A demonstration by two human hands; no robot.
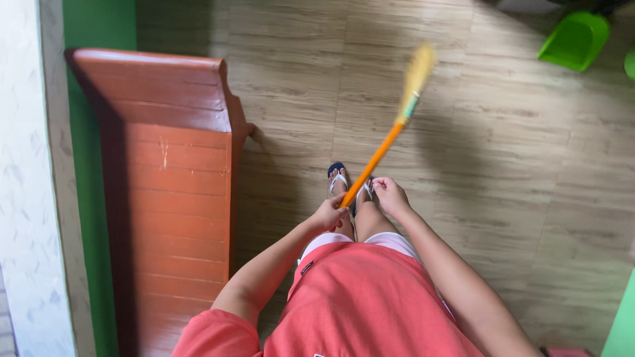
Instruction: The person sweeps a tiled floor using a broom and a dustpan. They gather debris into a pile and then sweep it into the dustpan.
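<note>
Pale wood-grain floor (516, 172) fills most of the view, seen from above by a person standing in a coral-red shirt (370, 304) and white shorts.

Out in front of the body runs a broom (390, 135) with an orange handle, a short green collar and a straw-yellow brush head. It slants up and to the right, its brush end blurred over the floor, well apart from the feet. The handle's lower end sits in the left hand (329, 215), whose fingers are curled tight around it at about knee level. The right hand (390, 196) is just beside it, fingers bent inward near the handle's end; whether it actually clasps the handle cannot be told, since the palm side is hidden.

Below the hands, two feet in blue-and-white flip-flops (337, 177) stand close together.

To the left stands a reddish-brown wooden bench (172, 178) with slatted seat, set along a green wall base (86, 198) and a whitish patterned wall. Far off at the upper right lies a bright green dustpan (574, 39).
</note>
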